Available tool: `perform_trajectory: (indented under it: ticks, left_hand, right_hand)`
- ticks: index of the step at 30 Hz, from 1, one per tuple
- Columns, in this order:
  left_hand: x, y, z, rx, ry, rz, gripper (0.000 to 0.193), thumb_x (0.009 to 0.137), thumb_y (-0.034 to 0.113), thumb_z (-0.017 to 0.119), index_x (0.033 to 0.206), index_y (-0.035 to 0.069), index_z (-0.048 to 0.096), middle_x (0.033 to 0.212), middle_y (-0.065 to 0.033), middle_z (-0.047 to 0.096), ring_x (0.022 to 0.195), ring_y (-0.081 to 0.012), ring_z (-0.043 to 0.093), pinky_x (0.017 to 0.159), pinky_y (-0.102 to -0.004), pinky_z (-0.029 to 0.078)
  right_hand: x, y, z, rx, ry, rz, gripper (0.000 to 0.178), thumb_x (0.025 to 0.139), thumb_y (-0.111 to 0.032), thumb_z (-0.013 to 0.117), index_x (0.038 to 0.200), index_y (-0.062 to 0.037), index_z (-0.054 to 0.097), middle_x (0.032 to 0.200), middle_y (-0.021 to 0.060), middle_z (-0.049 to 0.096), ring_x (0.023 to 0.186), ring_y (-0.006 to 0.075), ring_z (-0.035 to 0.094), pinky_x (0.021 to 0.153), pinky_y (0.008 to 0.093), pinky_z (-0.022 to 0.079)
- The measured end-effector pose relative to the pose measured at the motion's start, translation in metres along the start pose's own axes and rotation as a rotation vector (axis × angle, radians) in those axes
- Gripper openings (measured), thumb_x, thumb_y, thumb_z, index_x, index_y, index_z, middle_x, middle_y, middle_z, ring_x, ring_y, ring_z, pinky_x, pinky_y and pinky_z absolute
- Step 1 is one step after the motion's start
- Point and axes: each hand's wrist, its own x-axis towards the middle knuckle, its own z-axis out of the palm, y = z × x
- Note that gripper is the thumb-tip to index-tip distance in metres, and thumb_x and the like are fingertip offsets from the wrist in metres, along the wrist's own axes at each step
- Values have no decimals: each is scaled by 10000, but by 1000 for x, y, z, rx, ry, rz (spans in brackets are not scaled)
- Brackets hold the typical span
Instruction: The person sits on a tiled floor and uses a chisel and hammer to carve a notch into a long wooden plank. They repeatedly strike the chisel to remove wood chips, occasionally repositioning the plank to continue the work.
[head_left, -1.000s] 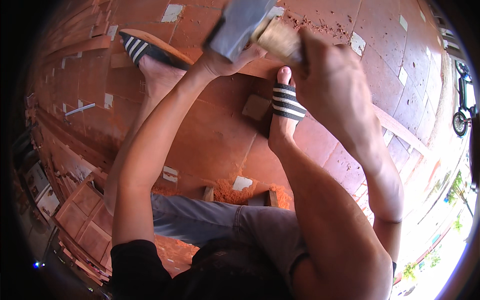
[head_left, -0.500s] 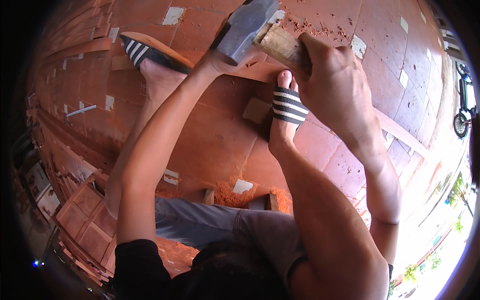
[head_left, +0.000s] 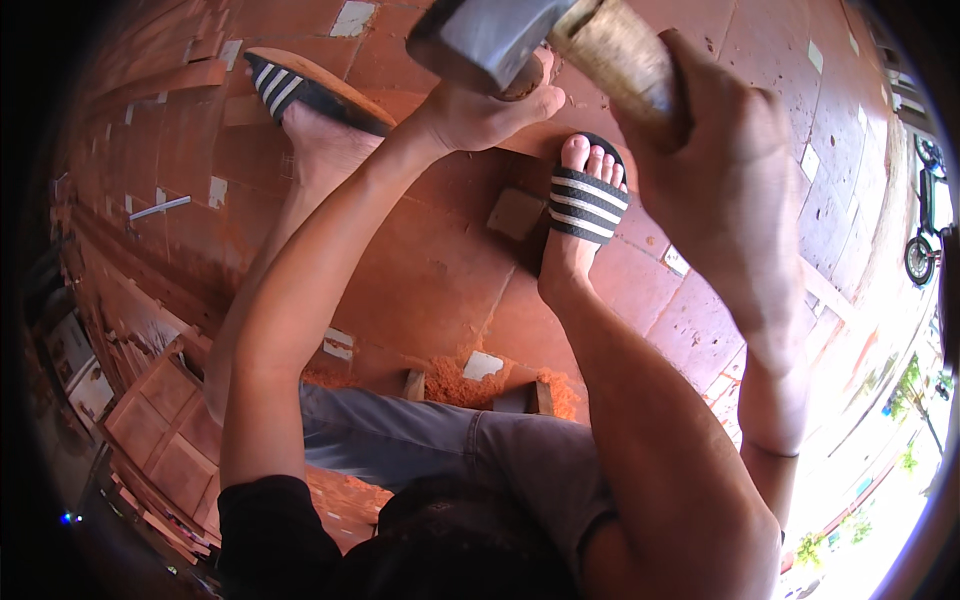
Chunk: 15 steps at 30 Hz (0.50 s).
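My right hand is wrapped round the short wooden handle of a hammer, raised high in the view. The hammer's heavy grey metal head hangs over my left hand, covering part of it. Closed low over a reddish wooden board, my left hand grips an upright piece with a rounded brown end. The hammer head hides most of that piece, so its kind does not show. My feet, in black sandals with white stripes, are planted at either side of the hand.
Reddish floor tiles with small white inlays spread around me. Orange sawdust and small wood blocks lie near my thigh. At the left are stacked wooden pieces and a thin pale strip. A motorcycle stands far right.
The hammer and my right hand have moved up and to the right. More of my left hand and the brown end it grips now shows. My right foot's toes are uncovered.
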Motion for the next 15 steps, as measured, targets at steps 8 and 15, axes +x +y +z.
perform_trajectory:
  ticks: [8,15]
  left_hand:
    - [-16,-7,-5,159,-29,34,423,941,122,783,1316,32,610,1178,-93,682,1032,-217,658,906,-356,547]
    - [-2,-2,2,247,88,175,380,893,114,802,1236,28,663,1105,-100,716,969,-248,686,887,-397,564]
  right_hand:
    - [-1,4,9,-85,-118,-26,199,878,-123,764,1036,-25,691,819,242,712,814,465,714,705,517,573]
    - [-3,19,28,-124,-241,29,168,882,-66,682,1039,-11,657,889,255,725,862,446,731,771,544,596]
